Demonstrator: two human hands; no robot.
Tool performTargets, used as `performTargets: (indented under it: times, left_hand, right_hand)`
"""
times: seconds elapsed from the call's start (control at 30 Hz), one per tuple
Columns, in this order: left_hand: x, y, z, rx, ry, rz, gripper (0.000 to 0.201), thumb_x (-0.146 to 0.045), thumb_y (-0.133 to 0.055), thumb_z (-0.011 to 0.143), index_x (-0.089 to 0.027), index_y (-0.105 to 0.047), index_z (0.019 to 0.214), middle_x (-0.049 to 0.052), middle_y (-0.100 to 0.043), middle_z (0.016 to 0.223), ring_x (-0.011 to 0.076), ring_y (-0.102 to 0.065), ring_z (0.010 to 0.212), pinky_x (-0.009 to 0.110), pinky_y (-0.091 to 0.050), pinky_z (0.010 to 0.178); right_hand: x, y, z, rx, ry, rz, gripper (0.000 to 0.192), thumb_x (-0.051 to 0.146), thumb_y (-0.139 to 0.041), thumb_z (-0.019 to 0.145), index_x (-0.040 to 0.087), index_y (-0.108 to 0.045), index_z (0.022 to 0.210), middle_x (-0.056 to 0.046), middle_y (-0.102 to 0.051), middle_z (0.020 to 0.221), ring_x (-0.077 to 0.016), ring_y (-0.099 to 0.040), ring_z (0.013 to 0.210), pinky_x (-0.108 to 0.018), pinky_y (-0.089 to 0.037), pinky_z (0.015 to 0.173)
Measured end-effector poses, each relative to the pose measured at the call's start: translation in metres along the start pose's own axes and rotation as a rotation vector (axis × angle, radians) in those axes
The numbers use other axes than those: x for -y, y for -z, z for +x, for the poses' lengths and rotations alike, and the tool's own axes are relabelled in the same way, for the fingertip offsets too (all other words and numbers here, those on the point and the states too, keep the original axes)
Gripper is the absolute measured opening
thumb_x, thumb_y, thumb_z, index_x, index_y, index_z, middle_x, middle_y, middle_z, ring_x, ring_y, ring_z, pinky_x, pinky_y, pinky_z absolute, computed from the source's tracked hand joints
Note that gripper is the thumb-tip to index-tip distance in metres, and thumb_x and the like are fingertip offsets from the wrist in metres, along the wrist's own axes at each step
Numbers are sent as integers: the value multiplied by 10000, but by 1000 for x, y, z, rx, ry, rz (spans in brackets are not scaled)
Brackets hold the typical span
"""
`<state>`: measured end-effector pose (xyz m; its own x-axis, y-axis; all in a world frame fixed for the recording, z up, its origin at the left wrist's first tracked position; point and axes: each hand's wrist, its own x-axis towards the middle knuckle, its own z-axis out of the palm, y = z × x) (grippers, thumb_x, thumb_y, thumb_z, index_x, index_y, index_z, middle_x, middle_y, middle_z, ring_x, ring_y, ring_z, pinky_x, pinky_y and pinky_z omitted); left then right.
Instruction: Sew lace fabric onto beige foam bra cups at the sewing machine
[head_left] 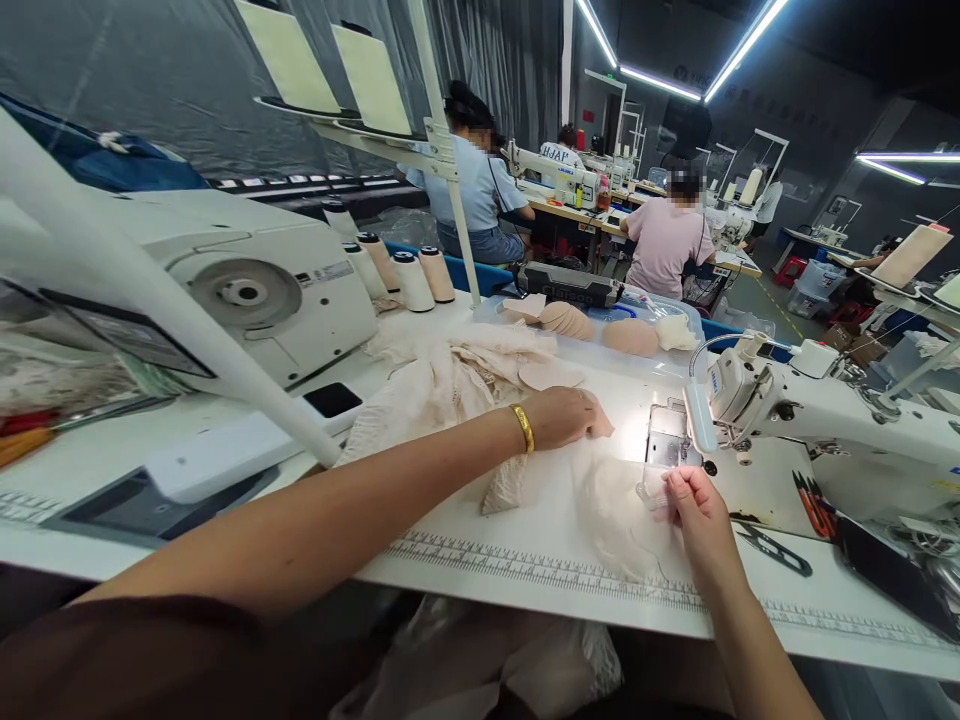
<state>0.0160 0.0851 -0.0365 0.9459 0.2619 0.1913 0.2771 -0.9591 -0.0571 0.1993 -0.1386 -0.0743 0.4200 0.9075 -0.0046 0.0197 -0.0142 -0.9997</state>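
Step in hand: I judge I am feeding a piece of sheer beige lace fabric toward the needle of the sewing machine, lining it up before stitching.
Landmark: the sewing machine's needle plate, lit bright on the white tabletop.
Left hand: left of the needle plate, palm down, fingers curled loosely over a small beige fabric piece; grip half closed, pressing rather than pinching. A gold bangle sits on that wrist.
Right hand: just in front of the needle plate, fingertips pinching the lace's edge beside the presser foot; grip nearly closed on the lace.
Lace fabric: flat on the tabletop, in front and left of the needle plate, between my 2 hands.
Nearby: a heap of cream lace farther left of the plate; beige bra cups behind it; snips to its right and front.
Next move, as I judge: needs the edge square under the foot, both hands keeping the lace taut and flat.
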Motion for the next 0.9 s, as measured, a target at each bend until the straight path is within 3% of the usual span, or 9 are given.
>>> performTargets:
  times: [0.13, 0.23, 0.4, 0.47, 0.53, 0.6, 0.73, 0.83, 0.9]
  left_hand:
    - [-17, 35, 3, -184, 72, -145, 228, -158, -430, 979, -142, -641, 1066, 111, -709, 1091, 230, -632, 998, 347, -473, 898]
    - [-45, 53, 3, -67, -49, -450, 198, -267, -464, 1021, -185, -642, 1044, 47, -726, 999, 185, -652, 892, 272, -469, 804]
    - [-84, 44, 6, 187, -84, -518, 149, -316, -697, 914, -187, -632, 879, 10, -700, 820, 180, -645, 751, 248, -415, 639]
    - [-89, 38, 8, 111, -67, -522, 235, -327, -772, 847, -185, -629, 967, 36, -712, 928, 206, -660, 834, 265, -452, 696]
    - [-89, 39, 11, -10, -121, -547, 531, -349, -855, 744, -181, -585, 1170, 93, -690, 1162, 257, -646, 1034, 311, -487, 840]
    - [-87, 45, 12, -4, -207, -576, 667, -338, -872, 706, -202, -541, 1268, 85, -671, 1230, 263, -624, 1116, 318, -487, 895]
    - [-81, 60, 14, 154, -128, -511, 167, -242, -717, 829, -219, -596, 942, -55, -659, 760, 152, -614, 683, 239, -407, 582]
    - [-77, 60, 9, -73, -36, -256, 95, -157, -633, 855, -206, -551, 852, -42, -631, 706, 156, -562, 620, 277, -366, 584]
    - [-77, 52, 3, -188, -68, -52, 88, -135, -605, 885, -200, -557, 851, -11, -650, 739, 179, -575, 661, 311, -384, 637]
  right_hand:
    - [-2, 8, -6, 14, -32, 27, 433, 647, -568, 937, 227, -666, 979, -15, -672, 810, -174, -567, 730, -295, -436, 706]
    - [0, 12, -9, 30, -26, 93, 483, 674, -519, 952, 222, -681, 1009, -38, -687, 852, -185, -615, 759, -300, -454, 706]
    - [15, 8, -16, 81, 108, -80, 406, 600, -635, 915, 217, -685, 1039, -37, -686, 844, -195, -650, 787, -311, -504, 736]
    - [24, 3, -21, 73, 200, -237, 282, 493, -675, 913, 223, -685, 995, -12, -668, 788, -182, -642, 753, -293, -504, 715]
    - [34, 0, -26, 70, 331, -394, 180, 399, -635, 947, 229, -688, 964, -2, -667, 769, -169, -631, 712, -279, -500, 682]
    - [43, -1, -29, 94, 501, -538, 127, 311, -587, 975, 236, -690, 979, -11, -692, 799, -168, -637, 704, -279, -499, 658]
    - [52, 3, -24, -27, 870, -709, 199, 154, -540, 983, 252, -685, 1077, -53, -732, 893, -196, -682, 805, -318, -528, 703]
    - [45, 8, -10, -155, 1067, -767, 321, 65, -534, 957, 266, -679, 1160, -72, -745, 977, -200, -703, 890, -323, -546, 777]
    - [34, 14, 4, -114, 1116, -846, 347, 50, -520, 956, 256, -675, 1189, -84, -747, 1046, -208, -704, 961, -321, -546, 826]
